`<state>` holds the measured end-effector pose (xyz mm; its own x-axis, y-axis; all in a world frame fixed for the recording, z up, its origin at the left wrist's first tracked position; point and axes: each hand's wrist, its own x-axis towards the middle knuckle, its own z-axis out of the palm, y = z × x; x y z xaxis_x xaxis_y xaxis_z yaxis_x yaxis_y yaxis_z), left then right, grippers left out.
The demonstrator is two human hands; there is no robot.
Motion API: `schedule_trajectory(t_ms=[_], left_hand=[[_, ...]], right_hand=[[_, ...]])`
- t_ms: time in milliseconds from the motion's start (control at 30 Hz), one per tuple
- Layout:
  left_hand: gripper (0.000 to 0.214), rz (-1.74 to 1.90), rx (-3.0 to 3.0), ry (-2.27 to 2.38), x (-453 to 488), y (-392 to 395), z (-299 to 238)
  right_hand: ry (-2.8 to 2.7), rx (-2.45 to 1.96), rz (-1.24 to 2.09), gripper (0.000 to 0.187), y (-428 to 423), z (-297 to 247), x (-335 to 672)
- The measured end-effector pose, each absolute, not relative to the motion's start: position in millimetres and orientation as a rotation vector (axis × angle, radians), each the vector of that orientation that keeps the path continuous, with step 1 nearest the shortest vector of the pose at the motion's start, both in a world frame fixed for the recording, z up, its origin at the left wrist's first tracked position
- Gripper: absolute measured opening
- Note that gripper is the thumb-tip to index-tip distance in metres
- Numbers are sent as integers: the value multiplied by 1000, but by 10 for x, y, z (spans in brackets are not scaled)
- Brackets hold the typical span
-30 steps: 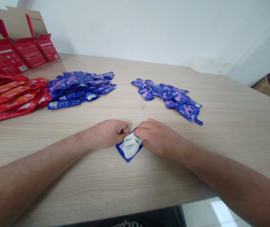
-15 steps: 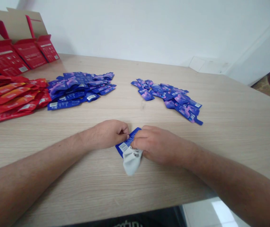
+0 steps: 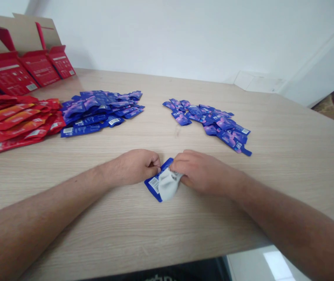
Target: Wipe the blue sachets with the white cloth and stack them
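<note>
A blue sachet point(image 3: 154, 184) with a white barcode label lies tilted on the wooden table point(image 3: 143, 230), right between my hands. My left hand point(image 3: 134, 167) pinches its upper edge with closed fingers. A crumpled white wipe point(image 3: 169, 184) sticks out over the sachet's lower right part. My right hand point(image 3: 203, 171) presses down on the wipe and the sachet's top corner, its fingers partly hiding both. I cannot tell whether the wipe comes out of the sachet.
Two loose piles of blue and purple sachets point(image 3: 99, 111) point(image 3: 210, 123) lie ahead of my hands. Red sachets point(image 3: 17, 123) are heaped at the left, in front of open red cartons point(image 3: 8, 74). A white wall stands behind the table.
The white wipe has moved up from hanging below the sachet to lying across it, closer to my right hand. My right hand has shifted slightly right; the sachet's barcode still shows.
</note>
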<state>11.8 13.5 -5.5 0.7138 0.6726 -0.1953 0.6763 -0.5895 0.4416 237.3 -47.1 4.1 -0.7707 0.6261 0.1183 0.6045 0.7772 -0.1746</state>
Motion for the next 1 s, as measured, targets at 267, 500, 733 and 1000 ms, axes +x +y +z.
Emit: schedule_trajectory(t_ms=[267,500,733,1000], left_hand=[[19,-12,2410,989,111,154,-72],[21,48,2341,1070,36,210,14],[24,375,2608,1527,-288,487,448],[46,261,2863,2191,-627,1201,884]], right_hand=[[-2814,-829,236,10,-528,4,2243],[-2489,-1018,335,12,-385,102,2522],[-2377,-1125,265,9,-206,-10,2670],[-2490,-1066,315,13,-203,-132,2587]])
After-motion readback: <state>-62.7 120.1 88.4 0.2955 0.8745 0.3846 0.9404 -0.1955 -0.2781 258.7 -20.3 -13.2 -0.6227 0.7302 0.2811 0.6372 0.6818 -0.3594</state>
